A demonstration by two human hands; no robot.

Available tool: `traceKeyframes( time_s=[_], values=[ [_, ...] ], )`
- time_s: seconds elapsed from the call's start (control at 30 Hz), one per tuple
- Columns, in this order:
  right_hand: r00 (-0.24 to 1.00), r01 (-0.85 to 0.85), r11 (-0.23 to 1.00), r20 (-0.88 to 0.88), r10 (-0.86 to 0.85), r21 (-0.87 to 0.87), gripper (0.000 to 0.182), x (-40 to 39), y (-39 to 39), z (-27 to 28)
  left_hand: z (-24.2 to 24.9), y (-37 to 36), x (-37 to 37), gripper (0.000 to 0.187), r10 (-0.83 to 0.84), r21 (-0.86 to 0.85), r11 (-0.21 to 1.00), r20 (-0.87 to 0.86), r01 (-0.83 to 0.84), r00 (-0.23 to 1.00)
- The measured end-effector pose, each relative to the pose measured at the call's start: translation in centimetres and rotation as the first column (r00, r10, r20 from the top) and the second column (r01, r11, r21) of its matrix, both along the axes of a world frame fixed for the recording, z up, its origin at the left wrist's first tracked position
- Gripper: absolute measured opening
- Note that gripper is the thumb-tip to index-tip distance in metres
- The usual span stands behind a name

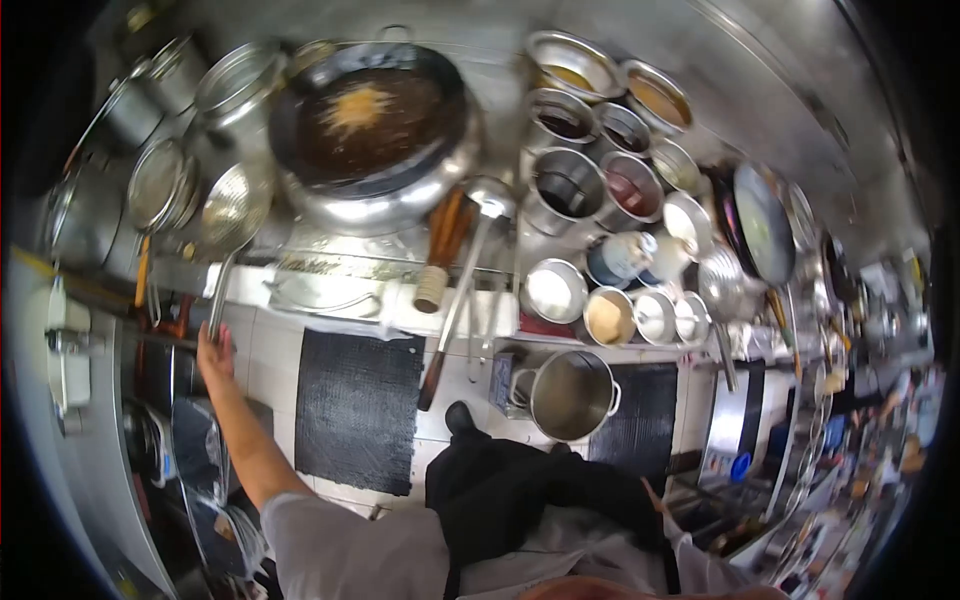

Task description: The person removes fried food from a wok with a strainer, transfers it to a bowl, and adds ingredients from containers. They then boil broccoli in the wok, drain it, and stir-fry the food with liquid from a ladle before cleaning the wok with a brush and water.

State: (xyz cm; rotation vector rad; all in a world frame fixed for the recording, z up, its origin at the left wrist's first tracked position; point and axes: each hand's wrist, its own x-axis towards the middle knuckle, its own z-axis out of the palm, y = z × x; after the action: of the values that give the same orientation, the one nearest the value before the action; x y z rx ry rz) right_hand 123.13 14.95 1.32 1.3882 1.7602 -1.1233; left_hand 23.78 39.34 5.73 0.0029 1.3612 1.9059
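My left hand point(215, 352) is closed around the handle of a perforated skimmer point(238, 208), with the arm stretched out to the left. The skimmer's bowl is left of a large wok point(290, 140), apart from it. Dark liquid point(415, 125) fills the wok, and a pale golden, foamy-looking patch point(358, 106) floats in it. A ladle point(470, 265) and a bamboo brush point(447, 235) lie in front of the wok. Only a sliver of skin, seemingly my right hand point(653, 495), shows beside my dark apron; its fingers cannot be made out.
Several metal pots and bowls of sauces and seasonings point(555, 290) crowd the counter right of the wok. Round strainers point(160, 180) sit at the left. A two-handled pot point(572, 395) stands low before me. Black mats point(358, 410) lie on the tiled floor. A second wok point(765, 225) is farther right.
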Motion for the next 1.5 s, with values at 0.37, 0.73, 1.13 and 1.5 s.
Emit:
traceKeyframes(
  time_s=[0.37, 0.73, 1.13, 1.5],
  values=[
    [0.854, 0.518, 0.855, -0.040, -0.519, -0.029, 0.023, 3.3, -3.5, -4.6, -14.5, -21.1, 22.1, 0.025, -0.658, -0.367, 0.708, -0.032, 0.603, 0.752],
    [0.548, 0.832, 0.503, -0.213, -0.809, 0.234, 0.021, 18.6, -16.2, -5.4, -2.1, -17.7, 73.8, 0.028, -0.876, -0.668, 0.059, -0.391, 0.741, -0.282],
    [0.008, 0.953, -0.124, -0.431, -0.902, 0.277, 0.019, 22.0, -28.6, -2.6, 11.4, -7.3, 110.5, 0.033, -0.581, -0.307, -0.222, -0.720, 0.925, -0.379],
    [-0.163, 0.956, -0.252, -0.440, -0.883, 0.153, 0.025, 30.4, -23.4, 3.8, 9.2, 6.1, 128.4, 0.081, -0.329, -0.847, 0.271, -0.527, 0.456, -0.784]
  ],
)
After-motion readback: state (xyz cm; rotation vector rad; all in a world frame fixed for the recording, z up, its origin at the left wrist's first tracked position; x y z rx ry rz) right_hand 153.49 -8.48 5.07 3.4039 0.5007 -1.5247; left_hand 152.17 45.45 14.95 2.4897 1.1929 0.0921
